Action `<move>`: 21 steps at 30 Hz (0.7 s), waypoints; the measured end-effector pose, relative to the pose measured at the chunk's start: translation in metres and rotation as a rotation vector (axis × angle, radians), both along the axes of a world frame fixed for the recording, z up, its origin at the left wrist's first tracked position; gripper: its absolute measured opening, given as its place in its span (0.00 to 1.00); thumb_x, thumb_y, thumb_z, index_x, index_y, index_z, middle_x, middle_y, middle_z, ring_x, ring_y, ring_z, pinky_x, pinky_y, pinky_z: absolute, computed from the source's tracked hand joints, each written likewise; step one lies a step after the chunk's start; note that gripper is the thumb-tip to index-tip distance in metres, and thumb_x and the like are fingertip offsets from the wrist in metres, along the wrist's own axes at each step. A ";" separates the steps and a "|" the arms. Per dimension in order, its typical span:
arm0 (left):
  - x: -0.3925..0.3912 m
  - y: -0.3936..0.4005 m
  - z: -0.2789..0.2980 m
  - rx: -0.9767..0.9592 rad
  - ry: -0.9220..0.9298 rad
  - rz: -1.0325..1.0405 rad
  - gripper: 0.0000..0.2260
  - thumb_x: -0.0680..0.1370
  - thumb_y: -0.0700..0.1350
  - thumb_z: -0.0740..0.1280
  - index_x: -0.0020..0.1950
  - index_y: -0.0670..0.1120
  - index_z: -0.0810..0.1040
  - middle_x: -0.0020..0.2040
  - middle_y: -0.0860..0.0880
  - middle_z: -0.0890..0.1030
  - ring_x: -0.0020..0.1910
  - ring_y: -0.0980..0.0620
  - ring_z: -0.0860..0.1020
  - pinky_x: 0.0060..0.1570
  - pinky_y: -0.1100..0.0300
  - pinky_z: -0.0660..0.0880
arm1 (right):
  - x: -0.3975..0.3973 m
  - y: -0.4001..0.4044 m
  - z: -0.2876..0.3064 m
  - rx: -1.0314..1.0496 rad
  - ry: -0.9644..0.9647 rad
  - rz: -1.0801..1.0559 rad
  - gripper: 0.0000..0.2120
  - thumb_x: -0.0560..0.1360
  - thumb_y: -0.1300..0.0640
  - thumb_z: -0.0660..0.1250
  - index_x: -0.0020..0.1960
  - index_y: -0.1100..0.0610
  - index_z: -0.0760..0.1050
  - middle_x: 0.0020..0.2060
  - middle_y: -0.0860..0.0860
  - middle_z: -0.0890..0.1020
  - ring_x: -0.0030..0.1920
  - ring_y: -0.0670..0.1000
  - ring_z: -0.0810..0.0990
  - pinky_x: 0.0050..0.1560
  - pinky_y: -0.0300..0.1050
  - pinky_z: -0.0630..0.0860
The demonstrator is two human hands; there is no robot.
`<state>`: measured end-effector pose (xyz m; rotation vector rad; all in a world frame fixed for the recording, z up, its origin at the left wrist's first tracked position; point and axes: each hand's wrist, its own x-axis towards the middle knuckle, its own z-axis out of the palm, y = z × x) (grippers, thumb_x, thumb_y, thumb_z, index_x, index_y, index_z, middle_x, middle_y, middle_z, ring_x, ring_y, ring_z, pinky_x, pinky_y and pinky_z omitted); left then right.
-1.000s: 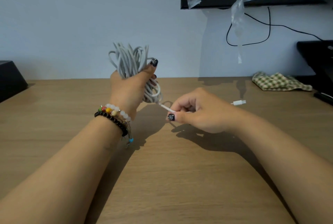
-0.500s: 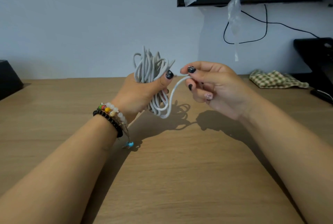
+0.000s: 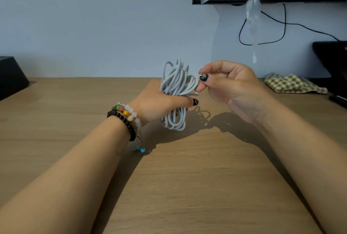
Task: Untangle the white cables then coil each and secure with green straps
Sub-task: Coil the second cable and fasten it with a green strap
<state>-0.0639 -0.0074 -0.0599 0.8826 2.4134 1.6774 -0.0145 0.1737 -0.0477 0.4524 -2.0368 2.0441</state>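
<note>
Wooden tabletop (image 3: 187, 186) fills the lower view, back edge against a pale wall. Checked cloth (image 3: 293, 83) at the back right edge, black box (image 3: 11, 75) at the back left edge, dark object cut off at the right edge. White cable bundle (image 3: 175, 90) held above the tabletop, mid-back, long axis near upright, loops sticking out above and below the fist. Left hand (image 3: 159, 102) wraps the bundle's waist, thumb across the front, beaded bracelets (image 3: 125, 119) on the wrist. Right hand (image 3: 229, 85) just right of the bundle at its upper half, thumb and fingers pinching a strand where it leaves the top right side; fingertips touch the coil. Judgement: last loose length is being wound on, so right hand is the working one, and the strand runs leftward from it into the bundle. Cable ends and plugs not visible, hidden inside the loops or behind the hands. Cannot tell if this is one cable or several. No green straps in view. Small blue bead (image 3: 140, 148) dangles under the left wrist.
</note>
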 end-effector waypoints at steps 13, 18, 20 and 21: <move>-0.007 -0.009 0.003 0.621 -0.335 0.015 0.07 0.73 0.42 0.67 0.36 0.43 0.74 0.28 0.49 0.74 0.26 0.52 0.73 0.28 0.63 0.72 | -0.008 0.010 -0.003 -0.006 -0.026 -0.158 0.11 0.65 0.51 0.71 0.44 0.57 0.79 0.33 0.52 0.83 0.26 0.48 0.70 0.29 0.43 0.59; -0.005 -0.008 0.003 0.754 -0.448 0.001 0.10 0.78 0.40 0.62 0.37 0.43 0.73 0.28 0.49 0.73 0.27 0.53 0.73 0.28 0.63 0.72 | -0.004 0.000 -0.006 0.068 -0.007 -0.090 0.08 0.69 0.54 0.70 0.44 0.58 0.81 0.34 0.51 0.82 0.28 0.48 0.70 0.27 0.38 0.64; -0.005 -0.007 0.002 0.774 -0.477 -0.020 0.11 0.78 0.39 0.62 0.36 0.43 0.73 0.29 0.49 0.73 0.28 0.54 0.74 0.28 0.64 0.72 | -0.005 -0.003 -0.009 0.088 0.000 -0.087 0.02 0.72 0.60 0.70 0.44 0.58 0.81 0.34 0.52 0.82 0.29 0.48 0.72 0.30 0.37 0.70; -0.005 -0.007 0.002 0.773 -0.482 -0.029 0.11 0.78 0.38 0.62 0.36 0.43 0.73 0.29 0.50 0.74 0.28 0.55 0.74 0.28 0.64 0.73 | -0.006 -0.005 -0.010 0.110 0.003 -0.097 0.04 0.73 0.63 0.69 0.44 0.57 0.81 0.33 0.51 0.81 0.29 0.48 0.73 0.32 0.38 0.71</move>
